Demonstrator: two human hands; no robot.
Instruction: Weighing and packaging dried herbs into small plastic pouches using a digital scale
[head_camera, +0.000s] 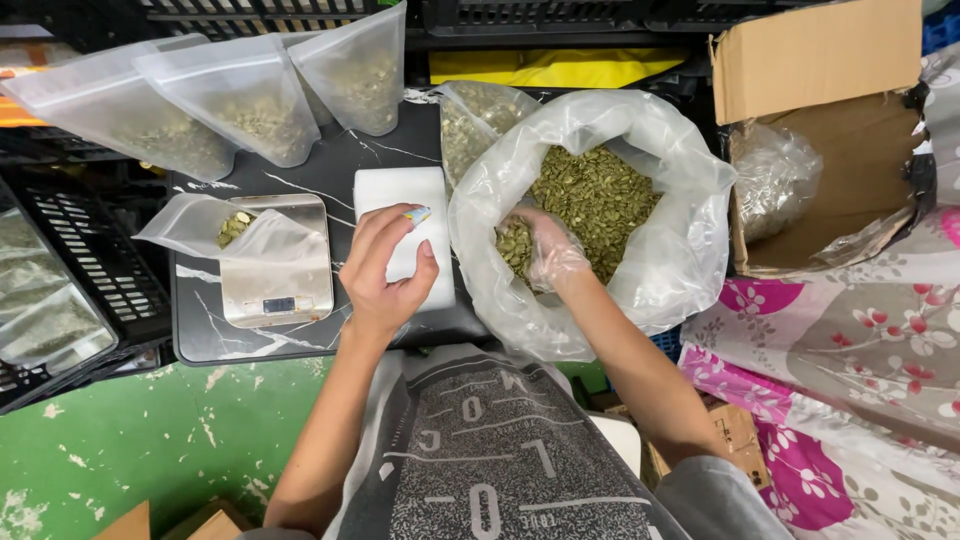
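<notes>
Scooping pumpkin seeds (600, 195) from a clear sack (690, 250), the gloved right hand (548, 250) cups them; left hand (390, 265) pinches a small packet (417, 214).

A dark marble-patterned desk (200, 330) stands on a worn green painted floor (150, 440). Black plastic crates (90, 250) sit at nine and twelve o'clock. At three o'clock, an open cardboard box (815, 60) rests above floral fabric (860, 340).

The big clear plastic bag (600, 220), mouth rolled wide open, sits at the right of the desk, about half full of green pumpkin seeds (600, 195). A small clear pouch (240, 235) lies on the steel scale, holding a few seeds.
</notes>
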